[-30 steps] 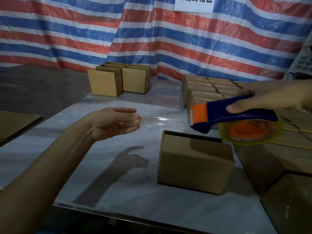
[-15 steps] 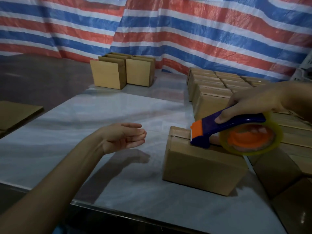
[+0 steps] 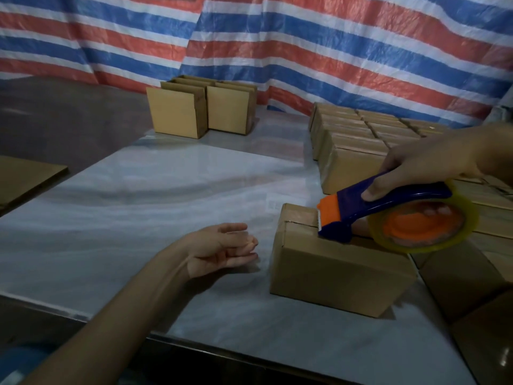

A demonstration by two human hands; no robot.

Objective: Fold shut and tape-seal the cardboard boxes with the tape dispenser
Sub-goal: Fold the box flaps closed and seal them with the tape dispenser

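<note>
A closed cardboard box [image 3: 333, 276] stands on the white table [image 3: 166, 195] at the front right, its top flaps folded in with a seam along the middle. My right hand [image 3: 424, 162] grips the blue and orange tape dispenser [image 3: 388, 215], whose toothed nose rests on the box top near its left end. A clear tape roll with an orange hub sits in the dispenser over the box's right part. My left hand [image 3: 222, 248] hovers just left of the box, palm turned up, fingers relaxed, touching nothing.
Rows of closed boxes [image 3: 358, 137] fill the table's right side up to the striped tarp. Two open boxes [image 3: 200, 109] stand at the far middle. A flat cardboard sheet [image 3: 25, 179] lies at the left, and more boxes [image 3: 472, 295] crowd the near right.
My right hand has brought the dispenser down from above onto the box top. My left hand has dropped lower and closer to the box's left side.
</note>
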